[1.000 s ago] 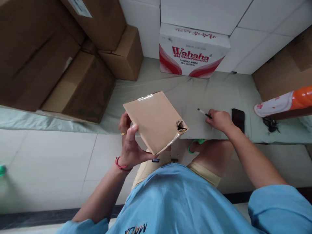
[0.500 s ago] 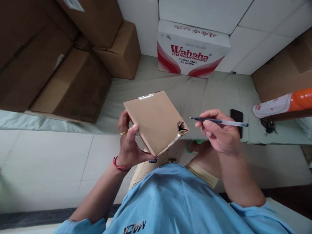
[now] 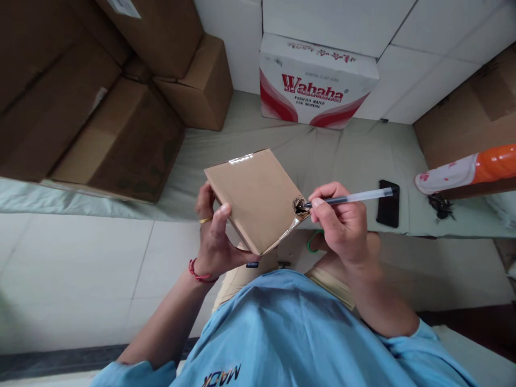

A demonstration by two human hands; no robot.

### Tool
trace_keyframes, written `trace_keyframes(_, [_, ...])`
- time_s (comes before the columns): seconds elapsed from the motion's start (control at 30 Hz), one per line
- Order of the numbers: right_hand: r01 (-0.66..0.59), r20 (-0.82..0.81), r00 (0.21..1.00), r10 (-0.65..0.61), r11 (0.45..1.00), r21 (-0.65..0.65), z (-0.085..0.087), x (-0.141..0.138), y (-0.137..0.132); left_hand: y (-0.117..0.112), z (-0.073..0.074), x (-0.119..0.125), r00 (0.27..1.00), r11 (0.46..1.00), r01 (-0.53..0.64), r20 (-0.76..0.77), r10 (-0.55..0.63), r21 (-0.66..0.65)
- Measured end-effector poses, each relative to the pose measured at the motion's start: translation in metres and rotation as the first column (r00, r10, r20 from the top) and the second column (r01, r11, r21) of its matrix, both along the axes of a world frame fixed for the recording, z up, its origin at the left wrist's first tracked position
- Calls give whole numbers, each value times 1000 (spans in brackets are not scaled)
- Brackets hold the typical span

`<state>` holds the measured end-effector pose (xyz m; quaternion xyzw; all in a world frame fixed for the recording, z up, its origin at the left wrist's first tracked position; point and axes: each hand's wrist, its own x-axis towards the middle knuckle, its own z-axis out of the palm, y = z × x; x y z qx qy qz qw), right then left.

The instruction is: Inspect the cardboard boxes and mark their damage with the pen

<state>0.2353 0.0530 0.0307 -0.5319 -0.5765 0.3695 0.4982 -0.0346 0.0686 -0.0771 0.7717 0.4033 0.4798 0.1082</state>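
My left hand grips a small brown cardboard box by its left side and lower corner, holding it tilted above my lap. Clear tape shows along two of its edges. A torn, ragged hole opens at the box's right corner. Between the thumb and fingers of my right hand is a pen with a clear barrel. The pen's tip is at the hole; how far it reaches inside is hidden.
Brown cartons are stacked at the left. A white and red Wahaha water carton stands against the tiled wall. On the green cloth at the right lie a black phone, keys and an orange and white roll-shaped object.
My right hand has moved left with the pen, bringing its tip from beside the box to the torn hole. My left hand and the box have stayed nearly still.
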Motion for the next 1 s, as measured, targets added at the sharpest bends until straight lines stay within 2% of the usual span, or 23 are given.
trace_keyframes(0.1, [27,40,999,-27,999,21,-2,-5,0,0,-2,0,999,999,-31,-8,31,-8])
trace_keyframes(0.3, [52,71,996,-55,997,53,-4,-10,1,5,-1,0,999,995,47,-5,-46,91])
trace_keyframes(0.63, [8,190,981,-38,988,156,3,-16,2,6,0,-1,997,979,72,-24,-69,191])
trace_keyframes(0.87, [113,196,969,-154,973,203,-5,-18,0,6,-5,-1,999,983,45,3,-46,176])
trace_keyframes(1.0, [117,143,979,-146,974,193,-6,-20,-2,5,-6,-1,999,985,46,19,-49,167])
